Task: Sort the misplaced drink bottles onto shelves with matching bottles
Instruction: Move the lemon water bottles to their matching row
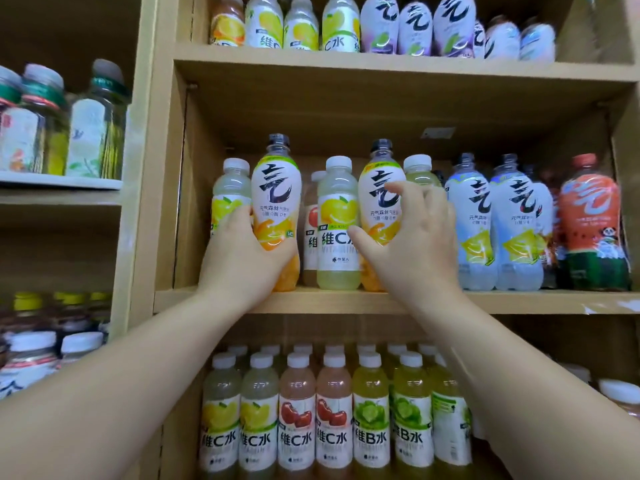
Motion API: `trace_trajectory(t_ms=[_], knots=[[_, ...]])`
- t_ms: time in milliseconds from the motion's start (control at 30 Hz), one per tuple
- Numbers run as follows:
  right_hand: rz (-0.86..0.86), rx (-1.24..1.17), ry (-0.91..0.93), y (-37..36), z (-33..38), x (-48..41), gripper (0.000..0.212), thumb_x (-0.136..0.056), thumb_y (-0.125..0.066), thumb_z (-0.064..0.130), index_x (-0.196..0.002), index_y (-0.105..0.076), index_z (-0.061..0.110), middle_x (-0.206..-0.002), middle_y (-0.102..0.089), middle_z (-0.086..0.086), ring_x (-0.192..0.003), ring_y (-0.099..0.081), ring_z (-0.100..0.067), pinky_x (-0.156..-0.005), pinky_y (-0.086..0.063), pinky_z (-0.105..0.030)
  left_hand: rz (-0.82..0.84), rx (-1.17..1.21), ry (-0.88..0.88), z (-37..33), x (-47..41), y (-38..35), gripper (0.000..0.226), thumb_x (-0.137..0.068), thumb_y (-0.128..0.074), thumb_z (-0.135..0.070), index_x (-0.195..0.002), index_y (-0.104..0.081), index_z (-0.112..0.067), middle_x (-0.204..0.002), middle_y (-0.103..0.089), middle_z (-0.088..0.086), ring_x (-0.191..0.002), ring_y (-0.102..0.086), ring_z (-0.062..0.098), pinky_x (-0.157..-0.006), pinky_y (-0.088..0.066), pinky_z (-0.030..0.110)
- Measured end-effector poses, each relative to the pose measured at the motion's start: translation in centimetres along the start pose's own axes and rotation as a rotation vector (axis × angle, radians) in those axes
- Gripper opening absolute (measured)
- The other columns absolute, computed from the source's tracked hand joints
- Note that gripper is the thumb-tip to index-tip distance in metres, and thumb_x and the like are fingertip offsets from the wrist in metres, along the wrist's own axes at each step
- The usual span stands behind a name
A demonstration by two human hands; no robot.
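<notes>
On the middle shelf (519, 301) my left hand (239, 258) grips the lower half of an orange sparkling-water bottle (275, 192) with a dark cap. My right hand (412, 244) curls round a second orange sparkling-water bottle (379, 181) of the same kind. Between them stands a lemon vitamin C bottle (337, 216) with a white cap, and another lemon bottle (228, 192) stands left of my left hand. A peach vitamin bottle (310, 233) shows behind. Both orange bottles stand upright on the shelf board.
Right of my hand stand pale blue sparkling bottles (471, 216) and a red watermelon bottle (592, 223). The top shelf holds lemon vitamin bottles (301, 27) and purple sparkling bottles (415, 26). The bottom shelf holds rows of vitamin bottles (332, 417). A left unit holds tea bottles (93, 126).
</notes>
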State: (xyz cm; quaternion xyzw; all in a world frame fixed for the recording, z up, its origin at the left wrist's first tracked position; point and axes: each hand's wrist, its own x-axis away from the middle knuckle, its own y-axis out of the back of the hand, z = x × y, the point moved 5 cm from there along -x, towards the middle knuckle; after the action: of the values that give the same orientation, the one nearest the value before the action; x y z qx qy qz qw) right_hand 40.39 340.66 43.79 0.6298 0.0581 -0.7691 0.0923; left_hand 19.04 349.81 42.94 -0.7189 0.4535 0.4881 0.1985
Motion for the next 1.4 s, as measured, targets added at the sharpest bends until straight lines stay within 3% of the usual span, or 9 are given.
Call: trace_trajectory(t_ms=[133, 233, 433, 767, 967, 1067, 1133, 1267, 1400], knots=[[-0.043, 0.072, 0.100, -0.7, 1.8, -1.2, 0.057, -0.077, -0.071, 0.059, -0.122, -0.063, 0.026, -0.122, -0.054, -0.004, -0.118, -0.047, -0.030, -0.095, -0.038, -0.047, -0.019, -0.029, 0.010, 1.1, -0.3, 1.8, 0.057, -0.072, -0.076, -0.051, -0.118, -0.061, -0.021, -0.114, -0.065, 0.003, -0.102, -0.063, 0.027, -0.086, -0.055, 0.043], [-0.050, 0.222, 0.252, -1.3, 3.4, -2.8, 0.061, -0.075, -0.065, 0.065, -0.122, -0.067, 0.026, -0.135, -0.054, -0.006, -0.137, -0.040, -0.035, -0.107, -0.028, -0.053, -0.033, -0.084, 0.009, 1.9, -0.5, 2.7, 0.061, -0.076, -0.079, -0.049, -0.126, -0.058, -0.020, -0.119, -0.063, 0.005, -0.107, -0.061, 0.029, -0.087, -0.053, 0.041], [0.232, 0.594, 0.238, -3.5, 3.9, -6.4, 0.093, -0.076, -0.044, 0.092, -0.136, -0.059, 0.022, -0.163, -0.028, -0.006, -0.157, 0.008, -0.039, -0.119, 0.008, -0.069, -0.003, -0.183, -0.023, 2.6, -0.8, 3.6, 0.067, -0.079, -0.077, -0.048, -0.132, -0.052, -0.018, -0.124, -0.061, 0.007, -0.113, -0.057, 0.030, -0.084, -0.044, 0.037], [0.228, 0.791, 0.173, -4.6, 4.9, -6.4, 0.097, -0.070, -0.035, 0.099, -0.109, -0.075, 0.020, -0.172, -0.013, -0.003, -0.152, 0.026, -0.045, -0.113, 0.012, -0.076, -0.041, -0.310, -0.055, 3.2, 0.0, 5.3, 0.080, -0.085, -0.072, -0.055, -0.146, -0.039, -0.016, -0.130, -0.057, 0.009, -0.116, -0.056, 0.031, -0.086, -0.048, 0.042], [0.096, 0.584, 0.194, -3.8, 5.2, -6.2, 0.085, -0.069, -0.048, 0.091, -0.110, -0.068, 0.019, -0.163, -0.034, -0.009, -0.156, 0.016, -0.040, -0.116, 0.012, -0.074, -0.046, -0.348, -0.117, 3.2, 1.0, 5.6, 0.091, -0.086, -0.068, -0.060, -0.156, -0.028, -0.017, -0.137, -0.049, 0.007, -0.122, -0.052, 0.027, -0.087, -0.049, 0.040], [0.006, 0.367, 0.266, -3.2, 5.4, -5.2, 0.072, -0.075, -0.051, 0.083, -0.100, -0.060, 0.016, -0.109, -0.068, -0.003, -0.159, -0.002, -0.033, -0.120, 0.009, -0.070, -0.068, -0.358, -0.160, 3.1, 1.3, 5.4, 0.091, -0.084, -0.070, -0.058, -0.153, -0.031, -0.014, -0.138, -0.046, 0.009, -0.125, -0.049, 0.029, -0.095, -0.049, 0.042], [-0.054, 0.297, 0.322, -2.8, 5.9, -4.4, 0.067, -0.077, -0.056, 0.079, -0.102, -0.060, 0.016, -0.083, -0.066, 0.005, -0.157, -0.020, -0.028, -0.123, 0.003, -0.066, -0.128, -0.362, -0.210, 2.7, 1.5, 5.5, 0.088, -0.082, -0.071, -0.056, -0.149, -0.038, -0.010, -0.137, -0.045, 0.013, -0.126, -0.046, 0.032, -0.099, -0.046, 0.045], [-0.108, 0.106, 0.429, -2.3, 7.5, -3.2, 0.070, -0.073, -0.073, 0.068, -0.114, -0.065, 0.012, -0.102, -0.072, 0.001, -0.141, -0.048, -0.027, -0.121, -0.018, -0.046, -0.252, -0.285, -0.407, 0.4, 2.4, 5.9, 0.076, -0.086, -0.073, -0.047, -0.143, -0.048, -0.004, -0.135, -0.049, 0.017, -0.123, -0.047, 0.035, -0.102, -0.042, 0.043], [0.010, -0.182, 0.208, -0.6, 9.4, -3.6, 0.068, -0.070, -0.080, 0.066, -0.119, -0.062, 0.022, -0.108, -0.060, 0.016, -0.119, -0.052, -0.014, -0.097, -0.035, -0.037, -0.074, -0.023, -0.407, -1.9, 3.4, 5.3, 0.076, -0.088, -0.073, -0.051, -0.151, -0.045, -0.018, -0.137, -0.056, 0.003, -0.121, -0.056, 0.021, -0.101, -0.047, 0.034]])
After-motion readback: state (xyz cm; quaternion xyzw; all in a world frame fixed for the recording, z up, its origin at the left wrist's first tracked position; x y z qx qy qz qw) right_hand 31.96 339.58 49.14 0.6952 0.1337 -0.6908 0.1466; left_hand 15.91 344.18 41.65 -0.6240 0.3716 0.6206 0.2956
